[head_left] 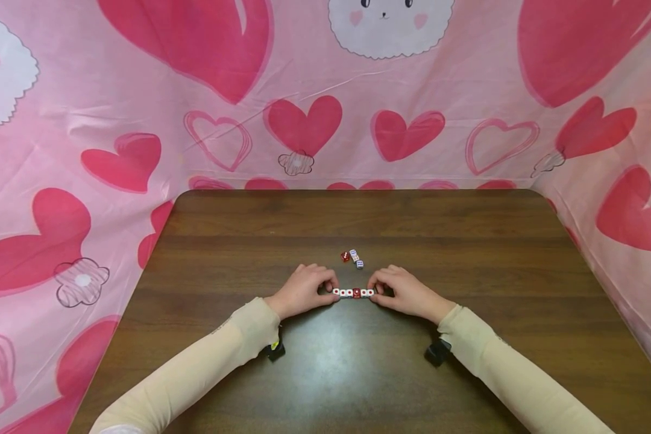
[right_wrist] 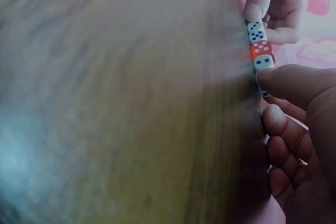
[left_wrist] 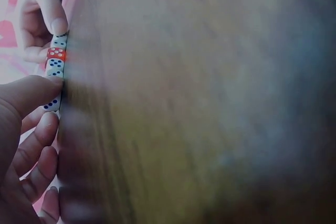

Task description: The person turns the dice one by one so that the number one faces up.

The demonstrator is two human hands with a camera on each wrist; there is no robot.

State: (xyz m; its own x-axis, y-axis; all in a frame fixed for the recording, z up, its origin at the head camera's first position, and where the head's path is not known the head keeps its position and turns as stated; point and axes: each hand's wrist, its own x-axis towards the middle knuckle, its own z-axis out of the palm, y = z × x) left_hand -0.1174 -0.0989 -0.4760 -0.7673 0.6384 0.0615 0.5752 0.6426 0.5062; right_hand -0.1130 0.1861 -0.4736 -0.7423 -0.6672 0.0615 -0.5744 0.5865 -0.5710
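A straight row of small dice (head_left: 349,293) lies across the table in the head view, white with one red die (head_left: 357,293) among them. My left hand (head_left: 304,290) pinches the row's left end between thumb and fingers. At the opposite end my right hand (head_left: 407,293) does the same. In the left wrist view the left thumb (left_wrist: 34,94) presses the near faces of the end dice, covering part of them. The right thumb (right_wrist: 294,83) covers part of a white die in the right wrist view, where the red die (right_wrist: 261,49) shows five white pips.
Just beyond the row, another red die (head_left: 345,257) sits beside a few white dice (head_left: 360,264). The brown wooden table (head_left: 336,374) reaches back to a pink heart-patterned cloth (head_left: 352,78), which also hangs along both sides.
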